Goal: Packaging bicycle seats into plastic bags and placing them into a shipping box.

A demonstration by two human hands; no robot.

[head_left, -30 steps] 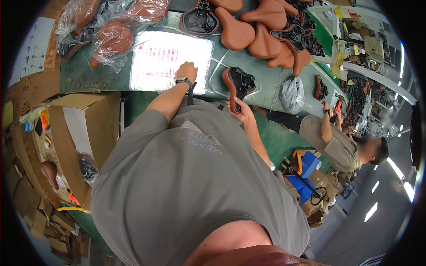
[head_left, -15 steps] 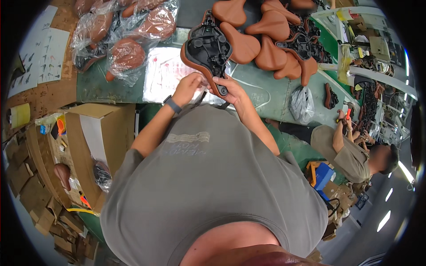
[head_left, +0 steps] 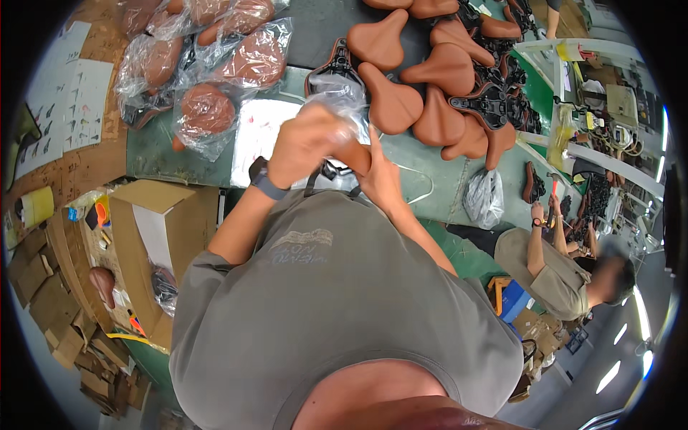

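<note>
A brown bicycle saddle [head_left: 354, 155] is in front of me over the bench, its nose toward my body. My right hand [head_left: 380, 172] is closed round the nose from the right. My left hand [head_left: 307, 142] is over the saddle's left side, its fingers smeared by motion. Clear plastic film [head_left: 340, 93] lies just beyond my left fingers and covers part of that area. Whether my left fingers grip the film cannot be seen. Behind the film, another saddle [head_left: 333, 61] shows its black underside. A white sheet [head_left: 261, 132] lies left of my hands.
Brown saddles [head_left: 394, 100] are piled beyond and right of my hands. Several bagged saddles [head_left: 206, 111] lie at the left. A plastic bag [head_left: 485, 198] sits by the bench's right front. A cardboard box [head_left: 161, 204] stands at my left. A co-worker [head_left: 548, 265] at the right holds a red-handled hammer.
The saddle, whose black underside faced up, now shows brown and is largely covered by my left hand and film. My left hand has moved up and across it. The co-worker's arms have shifted.
</note>
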